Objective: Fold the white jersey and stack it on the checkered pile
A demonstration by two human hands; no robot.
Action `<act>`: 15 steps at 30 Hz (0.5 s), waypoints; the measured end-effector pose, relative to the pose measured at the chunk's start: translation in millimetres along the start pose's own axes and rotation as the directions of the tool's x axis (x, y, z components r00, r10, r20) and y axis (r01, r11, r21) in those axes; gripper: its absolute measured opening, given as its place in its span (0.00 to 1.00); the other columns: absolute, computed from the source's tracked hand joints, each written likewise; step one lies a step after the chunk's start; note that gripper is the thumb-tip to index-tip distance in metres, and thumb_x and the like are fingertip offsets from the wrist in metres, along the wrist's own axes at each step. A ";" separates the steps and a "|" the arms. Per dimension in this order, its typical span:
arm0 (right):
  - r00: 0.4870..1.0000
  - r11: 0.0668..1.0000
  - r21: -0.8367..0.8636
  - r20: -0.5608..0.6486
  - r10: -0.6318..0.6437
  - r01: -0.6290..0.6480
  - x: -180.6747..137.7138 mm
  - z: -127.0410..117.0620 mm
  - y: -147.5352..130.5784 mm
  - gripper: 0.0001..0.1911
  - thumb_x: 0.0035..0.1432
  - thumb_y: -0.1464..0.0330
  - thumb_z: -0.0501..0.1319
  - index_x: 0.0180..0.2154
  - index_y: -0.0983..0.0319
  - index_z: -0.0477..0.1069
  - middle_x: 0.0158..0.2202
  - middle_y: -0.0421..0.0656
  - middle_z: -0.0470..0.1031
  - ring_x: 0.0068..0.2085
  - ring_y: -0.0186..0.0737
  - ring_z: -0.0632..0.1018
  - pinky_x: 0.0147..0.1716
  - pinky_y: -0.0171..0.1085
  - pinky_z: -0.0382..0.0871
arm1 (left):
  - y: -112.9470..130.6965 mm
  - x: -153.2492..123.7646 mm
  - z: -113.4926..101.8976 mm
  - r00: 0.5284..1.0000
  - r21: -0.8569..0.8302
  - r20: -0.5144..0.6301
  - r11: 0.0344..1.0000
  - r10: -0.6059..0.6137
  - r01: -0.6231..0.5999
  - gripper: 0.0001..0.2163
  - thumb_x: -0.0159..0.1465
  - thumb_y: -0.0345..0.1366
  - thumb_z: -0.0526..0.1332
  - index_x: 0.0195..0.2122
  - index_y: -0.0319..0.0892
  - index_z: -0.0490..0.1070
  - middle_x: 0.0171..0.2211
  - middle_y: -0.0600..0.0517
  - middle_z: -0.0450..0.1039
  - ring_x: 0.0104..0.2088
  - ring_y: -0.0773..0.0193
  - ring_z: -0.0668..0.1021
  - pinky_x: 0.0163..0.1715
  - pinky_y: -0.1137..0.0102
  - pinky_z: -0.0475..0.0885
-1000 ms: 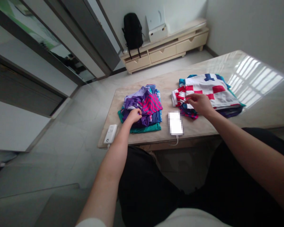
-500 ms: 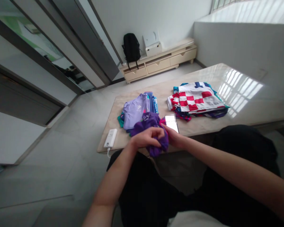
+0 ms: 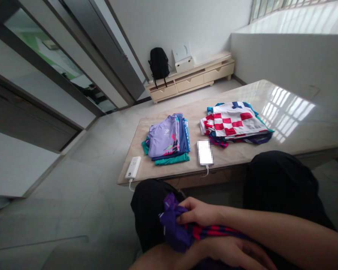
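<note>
Both hands are down in my lap over my black trousers. My right hand is closed on a crumpled purple garment with pink and red stripes. My left hand lies just below it, under the garment's lower edge, with its fingers stretched to the right along the cloth. On the low table ahead, a folded pile topped by a lilac shirt sits at the left. A second pile topped by a red-and-white checked shirt sits at the right.
A phone lies on the table's near edge between the piles, with a cable hanging down. A white power bank sits on the near left corner. Far back stand a cream low cabinet, a black backpack and a white box.
My left hand took the purple striped garment off the left pile. Both hands then brought it down from the table edge into my lap. The lilac shirt now tops that pile.
</note>
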State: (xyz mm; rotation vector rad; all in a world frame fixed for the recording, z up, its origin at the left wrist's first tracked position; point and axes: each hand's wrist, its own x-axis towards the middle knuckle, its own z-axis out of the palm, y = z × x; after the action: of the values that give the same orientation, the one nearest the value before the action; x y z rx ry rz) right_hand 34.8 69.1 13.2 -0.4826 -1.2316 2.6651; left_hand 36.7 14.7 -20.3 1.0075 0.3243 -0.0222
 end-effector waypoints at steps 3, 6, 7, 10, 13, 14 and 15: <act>0.996 0.997 0.026 -0.052 -0.078 0.079 -3.5 -5.4 -14.5 0.24 0.43 0.53 0.77 0.31 0.66 0.78 0.27 0.37 0.75 0.28 0.30 0.72 0.37 0.34 0.67 | -2.3 0.5 -9.6 1.000 -0.014 0.004 1.000 0.021 -0.021 0.04 0.62 0.35 0.64 0.37 0.45 0.77 0.34 0.57 0.75 0.34 0.62 0.79 0.36 0.71 0.73; 0.981 0.988 0.043 -0.130 -0.141 0.148 -5.9 -11.1 -21.2 0.25 0.45 0.50 0.76 0.33 0.66 0.79 0.28 0.38 0.77 0.29 0.30 0.72 0.37 0.34 0.67 | -8.6 0.7 -15.3 0.993 -0.003 -0.108 0.999 -0.042 0.042 0.09 0.63 0.41 0.64 0.41 0.45 0.78 0.35 0.54 0.74 0.39 0.58 0.79 0.41 0.66 0.73; 0.975 0.985 0.046 -0.157 -0.155 0.164 -6.8 -13.2 -21.8 0.26 0.46 0.50 0.75 0.34 0.66 0.79 0.28 0.38 0.77 0.29 0.31 0.72 0.37 0.34 0.66 | -10.7 0.6 -16.6 0.983 -0.018 -0.167 0.997 -0.080 0.078 0.09 0.63 0.42 0.63 0.41 0.45 0.78 0.35 0.53 0.74 0.39 0.57 0.79 0.44 0.64 0.74; 0.952 0.981 0.010 -0.243 -0.187 0.195 -11.9 -20.9 -22.4 0.25 0.50 0.49 0.73 0.37 0.65 0.80 0.30 0.39 0.78 0.29 0.31 0.72 0.35 0.33 0.65 | -13.9 -1.2 -20.1 0.895 -0.129 -0.409 0.982 -0.181 0.139 0.08 0.58 0.43 0.63 0.34 0.45 0.77 0.31 0.52 0.73 0.35 0.55 0.77 0.53 0.55 0.71; 0.932 0.980 -0.098 -0.307 -0.194 0.172 -23.4 -34.2 -23.9 0.25 0.54 0.49 0.71 0.40 0.64 0.82 0.31 0.40 0.79 0.30 0.32 0.72 0.33 0.33 0.64 | -11.8 -5.9 -23.3 0.753 -0.186 -0.626 0.977 -0.201 0.105 0.10 0.56 0.46 0.65 0.30 0.46 0.76 0.29 0.53 0.71 0.38 0.53 0.77 0.60 0.50 0.66; 0.927 0.978 -0.133 -0.321 -0.196 0.161 -28.5 -40.6 -24.5 0.24 0.54 0.49 0.71 0.40 0.64 0.82 0.31 0.40 0.79 0.30 0.33 0.72 0.33 0.33 0.64 | -10.4 -7.7 -24.2 0.714 -0.189 -0.673 0.978 -0.193 0.086 0.11 0.56 0.47 0.65 0.30 0.45 0.77 0.29 0.53 0.71 0.38 0.53 0.77 0.60 0.49 0.65; 0.921 0.975 -0.158 -0.333 -0.200 0.155 -34.1 -48.4 -25.0 0.23 0.55 0.50 0.71 0.39 0.64 0.82 0.31 0.40 0.79 0.30 0.33 0.72 0.32 0.33 0.64 | -8.8 -9.4 -25.1 0.675 -0.196 -0.713 0.978 -0.188 0.065 0.12 0.56 0.47 0.66 0.32 0.45 0.77 0.29 0.53 0.71 0.38 0.53 0.77 0.59 0.49 0.66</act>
State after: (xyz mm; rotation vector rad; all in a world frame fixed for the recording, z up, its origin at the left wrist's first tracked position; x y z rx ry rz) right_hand 84.3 110.0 10.4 -0.7823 -1.2718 2.2360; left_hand 19.8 29.7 -37.3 0.7941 1.1265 0.2898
